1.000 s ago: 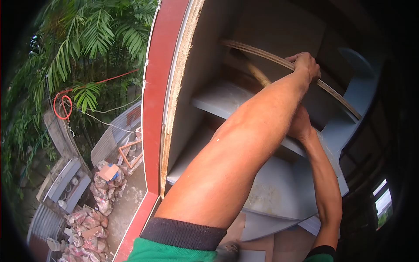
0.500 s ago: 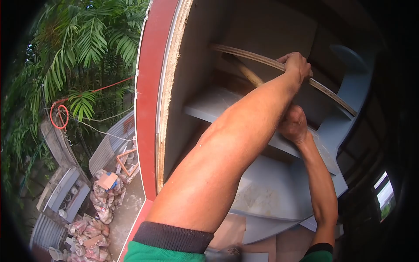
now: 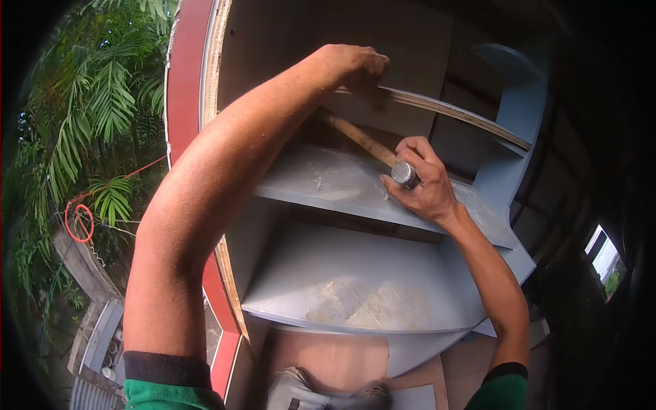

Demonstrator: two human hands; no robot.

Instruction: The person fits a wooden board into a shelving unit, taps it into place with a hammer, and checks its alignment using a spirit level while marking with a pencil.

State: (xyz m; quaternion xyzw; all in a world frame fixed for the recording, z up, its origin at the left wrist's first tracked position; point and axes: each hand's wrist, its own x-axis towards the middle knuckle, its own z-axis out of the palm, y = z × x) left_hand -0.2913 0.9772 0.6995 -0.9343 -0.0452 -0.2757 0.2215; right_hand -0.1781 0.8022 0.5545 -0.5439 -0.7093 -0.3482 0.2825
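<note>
My right hand is closed around a hammer close to its round metal head. The wooden handle slants up and left, its far end partly behind my left forearm. My left hand is at the left part of a thin plywood shelf board. Its fingers hang downward and are smeared, so I cannot tell whether they grip the board. Below the hammer lies a grey shelf with whitish scuffs.
A lower grey shelf has a stained patch. A red-faced side panel with a raw plywood edge stands at left, beyond it palm leaves and an orange ring. A small rounded shelf sits upper right.
My left hand has moved left along the shelf board. My right hand, hidden in part behind my left forearm before, now shows with the hammer. The view has shifted.
</note>
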